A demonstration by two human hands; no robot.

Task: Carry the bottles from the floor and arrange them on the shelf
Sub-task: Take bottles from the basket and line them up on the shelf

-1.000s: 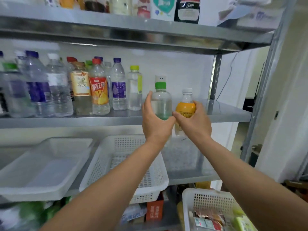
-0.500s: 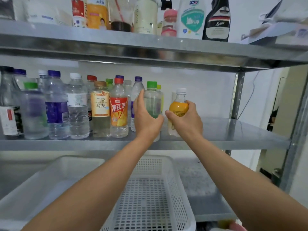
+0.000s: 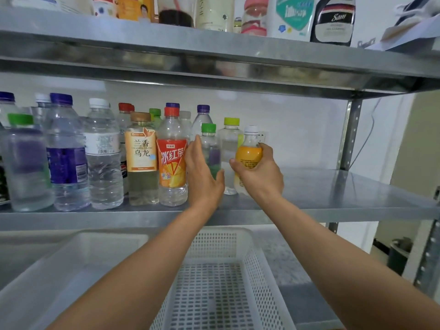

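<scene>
The red-capped bottle (image 3: 172,160) carries a red and orange label reading 冰红茶. The brown-capped bottle (image 3: 142,151) just to its left reads 兰香乌龙. On the upper shelf (image 3: 214,51) a black bottle (image 3: 335,20) shows the word "Sam"; the other labels up there are cut off or blurred.

Clear water bottles with purple, white and green caps crowd the left of the shelf (image 3: 333,191), while its right end is bare metal. Below your arms sit a white mesh basket (image 3: 214,282) and, to its left, a pale tray (image 3: 71,270).

Your left hand (image 3: 204,172) is cupped round the green-capped bottle (image 3: 209,148), fingers up its left side and thumb across the front, right beside the 冰红茶 bottle. Your right hand (image 3: 259,175) grips the orange bottle (image 3: 248,156), with its white cap, fingers curled round the label. A yellow-capped bottle (image 3: 229,139) stands between and behind the two. Your hands hide both bases, so I cannot tell whether either bottle stands on the shelf.
</scene>
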